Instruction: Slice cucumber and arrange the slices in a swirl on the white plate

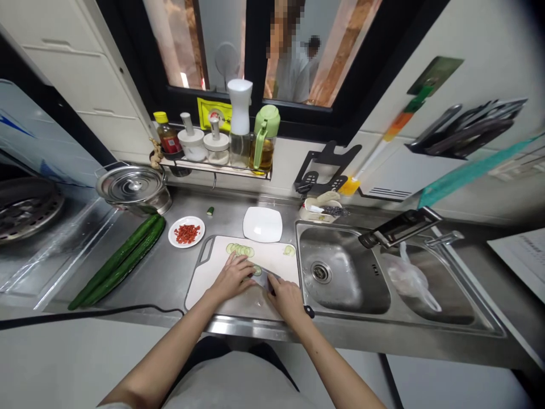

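Observation:
My right hand [286, 296] is closed round the handle of a kitchen knife [260, 278], whose blade lies low over the cutting board [208, 284]. Beside the blade, my left hand [232, 277] bends its fingers down over a cucumber piece that they mostly hide. A pale cucumber slice [257, 271] shows between the left fingertips and the knife. Just beyond that hand lies an overlapping row of cucumber slices [239, 250]. More cucumber slices [289, 250] sit at the board's far right corner.
Whole cucumbers [121, 258] lie on the left, near a lidded steel pot [134, 187]. A plate [186, 244] of chopped red pieces and a white square dish [262, 224] stand behind the board. The sink [349, 272] adjoins on the right. A black cable [106, 312] crosses the front edge.

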`<state>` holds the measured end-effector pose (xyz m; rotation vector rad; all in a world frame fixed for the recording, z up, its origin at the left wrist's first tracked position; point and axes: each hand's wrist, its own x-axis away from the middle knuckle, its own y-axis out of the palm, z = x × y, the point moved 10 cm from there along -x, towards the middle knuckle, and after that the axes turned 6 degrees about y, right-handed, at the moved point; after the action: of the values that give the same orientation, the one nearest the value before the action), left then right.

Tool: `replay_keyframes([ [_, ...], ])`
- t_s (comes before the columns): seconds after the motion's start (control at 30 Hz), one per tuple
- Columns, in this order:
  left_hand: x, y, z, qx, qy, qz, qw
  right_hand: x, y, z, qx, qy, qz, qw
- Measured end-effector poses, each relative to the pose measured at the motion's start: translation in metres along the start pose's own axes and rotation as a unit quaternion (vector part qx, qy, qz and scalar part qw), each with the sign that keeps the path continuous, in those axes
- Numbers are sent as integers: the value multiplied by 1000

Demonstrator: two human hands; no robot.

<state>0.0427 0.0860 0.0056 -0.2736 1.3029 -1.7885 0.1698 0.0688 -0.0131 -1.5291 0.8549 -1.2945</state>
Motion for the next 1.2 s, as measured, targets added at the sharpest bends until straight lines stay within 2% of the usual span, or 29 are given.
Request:
replay_keyframes([
  [0.2, -5, 2, 5, -21, 25, 24, 999, -4, -3, 3, -1, 6, 6, 1000],
  [0.4, -6, -1, 7, -29, 6, 46, 998, -6, -4, 10, -7, 31, -8, 999],
  [0.5, -3, -4, -5, 7, -55, 78, 995, -4, -3, 22, -15, 57, -13, 998],
  [0.63, 6, 0, -42, 73, -205, 124, 968, 3, -2, 48, -31, 108, -9, 994],
  [0.73, 3, 17, -61, 115, -277, 93, 949, 11, -3, 68, -45, 154, -6, 987],
  [0.87, -11, 34, -76, 133, -314, 37, 939, 21, -1, 82, -61, 181, -16, 981],
  [1.07, -34, 41, -95, 75, -302, -11, 950, 28, 7, 89, -60, 194, -16, 979],
  [1.2, -43, 39, -101, 37, -285, -16, 958, 30, 11, 92, -66, 204, -18, 977],
])
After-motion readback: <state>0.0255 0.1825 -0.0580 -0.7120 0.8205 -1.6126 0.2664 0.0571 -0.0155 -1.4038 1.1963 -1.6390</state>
